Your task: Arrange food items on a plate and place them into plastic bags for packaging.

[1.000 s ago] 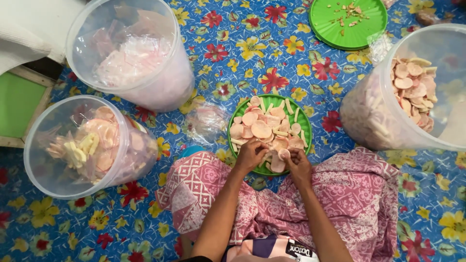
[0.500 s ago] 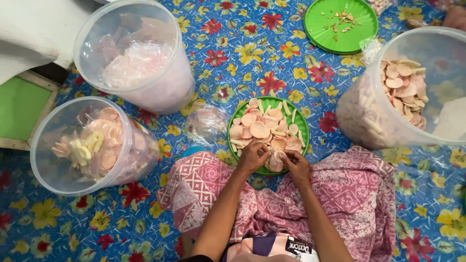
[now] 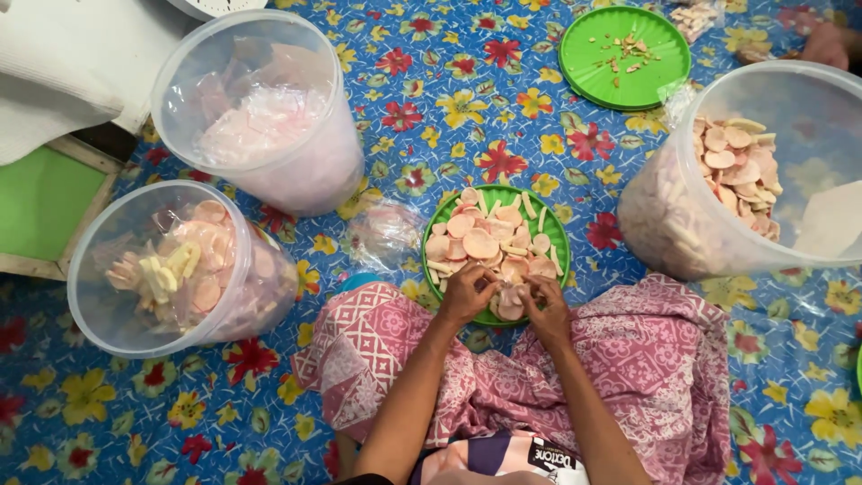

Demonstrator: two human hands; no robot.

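I sit on a blue flowered plastic mat (image 3: 467, 99). Three clear plastic tubs stand around me: one right (image 3: 718, 233), holding pink and cream discs; two left (image 3: 260, 180) (image 3: 108, 314). Just beyond my knees lies a round green plastic plate (image 3: 437, 220) heaped with pale pink round crackers (image 3: 480, 242). My left hand (image 3: 467, 295) and right hand (image 3: 548, 310) rest at its near edge, fingertips pinching crackers, hands close together.

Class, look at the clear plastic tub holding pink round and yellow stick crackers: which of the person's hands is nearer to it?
Left. The left hand is on the tub's side of the green plate; the right hand is farther away.
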